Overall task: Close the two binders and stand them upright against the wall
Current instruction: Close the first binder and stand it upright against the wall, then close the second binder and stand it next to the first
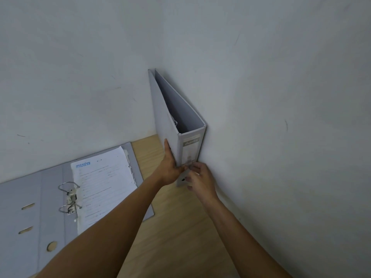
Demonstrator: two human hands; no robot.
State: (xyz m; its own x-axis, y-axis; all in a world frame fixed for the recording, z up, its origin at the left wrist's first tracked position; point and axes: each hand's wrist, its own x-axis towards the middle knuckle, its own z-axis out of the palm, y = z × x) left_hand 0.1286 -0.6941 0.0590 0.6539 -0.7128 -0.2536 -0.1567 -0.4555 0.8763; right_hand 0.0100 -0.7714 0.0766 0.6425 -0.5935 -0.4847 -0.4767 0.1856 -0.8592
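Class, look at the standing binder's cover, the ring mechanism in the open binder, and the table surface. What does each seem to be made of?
Standing binder: probably board with a matte grey covering; stiff, flat, no shine.
Ring mechanism: metal; bright silver arches with glints.
Table: wood or wood-look laminate; pale grain lines, smooth. Which one cannot be told.

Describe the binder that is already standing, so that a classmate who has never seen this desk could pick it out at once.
Start at the corner where the two grey walls meet above the wooden desk. The upright grey lever arch binder stands there against the right-hand wall, held at its spine by both hands. Unlike the open binder lying flat to its left with papers and rings showing, this one is closed and shows a labelled spine.
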